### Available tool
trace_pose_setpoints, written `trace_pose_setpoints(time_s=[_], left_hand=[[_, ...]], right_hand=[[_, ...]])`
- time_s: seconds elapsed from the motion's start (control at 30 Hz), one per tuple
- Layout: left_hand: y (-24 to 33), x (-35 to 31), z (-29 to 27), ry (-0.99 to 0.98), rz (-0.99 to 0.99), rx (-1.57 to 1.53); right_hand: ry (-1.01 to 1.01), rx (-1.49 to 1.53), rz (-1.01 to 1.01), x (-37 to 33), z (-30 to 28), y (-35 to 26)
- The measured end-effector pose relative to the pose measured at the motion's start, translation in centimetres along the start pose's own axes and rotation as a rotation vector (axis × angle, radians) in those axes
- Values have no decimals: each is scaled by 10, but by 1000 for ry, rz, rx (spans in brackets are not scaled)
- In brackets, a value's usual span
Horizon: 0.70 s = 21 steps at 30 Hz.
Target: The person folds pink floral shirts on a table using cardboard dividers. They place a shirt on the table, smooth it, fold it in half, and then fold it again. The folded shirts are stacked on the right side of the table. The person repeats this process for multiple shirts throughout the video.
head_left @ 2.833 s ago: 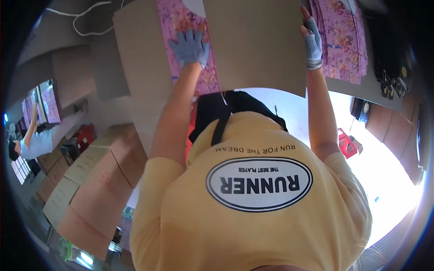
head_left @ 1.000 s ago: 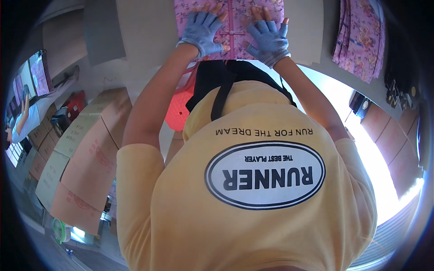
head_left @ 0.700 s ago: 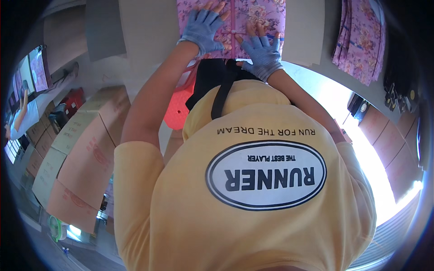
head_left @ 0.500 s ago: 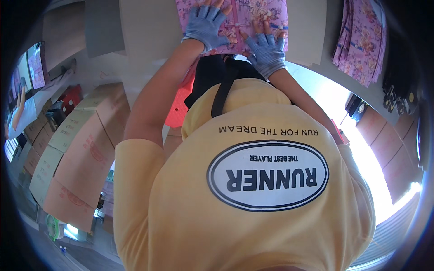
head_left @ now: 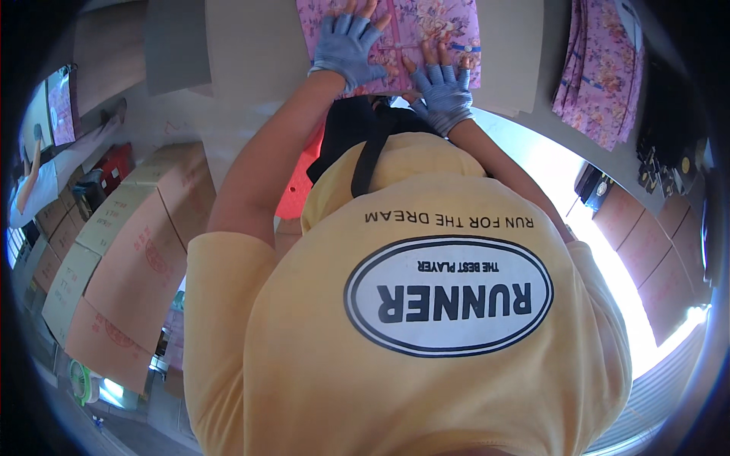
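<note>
Both hands wear blue-grey fingerless gloves and rest on a flat pink floral piece with darker pink lines; whether it is cloth or paper I cannot tell. My left hand lies on its left part, fingers spread, fingertips near the picture's upper edge. At the near right edge, my right hand has its fingers stretched over the piece just below a small blue band, its thumb pointing toward the left hand. Neither hand grips anything. The far part of the piece is cut off by the picture's edge.
Under the piece is a beige board on the table. More pink floral pieces are stacked to the right, beside dark items with small round tags. Cardboard boxes stand at the left. Another person's arm shows at the far left.
My right hand has slid slightly toward me along the pink piece. The left hand stays almost where it was, and the whole view has shifted a little.
</note>
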<state>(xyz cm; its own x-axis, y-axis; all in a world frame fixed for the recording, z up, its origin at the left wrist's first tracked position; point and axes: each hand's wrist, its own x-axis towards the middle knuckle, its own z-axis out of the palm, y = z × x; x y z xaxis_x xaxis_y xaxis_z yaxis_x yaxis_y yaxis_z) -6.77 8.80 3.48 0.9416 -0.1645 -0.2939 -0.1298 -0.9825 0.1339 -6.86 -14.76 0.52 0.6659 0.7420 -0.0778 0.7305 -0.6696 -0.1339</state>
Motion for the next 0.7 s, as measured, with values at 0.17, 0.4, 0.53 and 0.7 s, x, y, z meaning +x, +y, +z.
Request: trace_pose_setpoints(time_s=[0.17, 0.4, 0.53, 0.7], left_hand=[[0, -1, 7, 152, 60, -96], [-15, -1, 29, 251, 187, -116], [-13, 0, 23, 172, 131, -86], [-10, 1, 33, 286, 89, -140]], right_hand=[[121, 82, 10, -1, -9, -4], [179, 113, 52, 0, -6, -4], [178, 173, 61, -1, -9, -4], [191, 122, 19, -6, -5, -5]])
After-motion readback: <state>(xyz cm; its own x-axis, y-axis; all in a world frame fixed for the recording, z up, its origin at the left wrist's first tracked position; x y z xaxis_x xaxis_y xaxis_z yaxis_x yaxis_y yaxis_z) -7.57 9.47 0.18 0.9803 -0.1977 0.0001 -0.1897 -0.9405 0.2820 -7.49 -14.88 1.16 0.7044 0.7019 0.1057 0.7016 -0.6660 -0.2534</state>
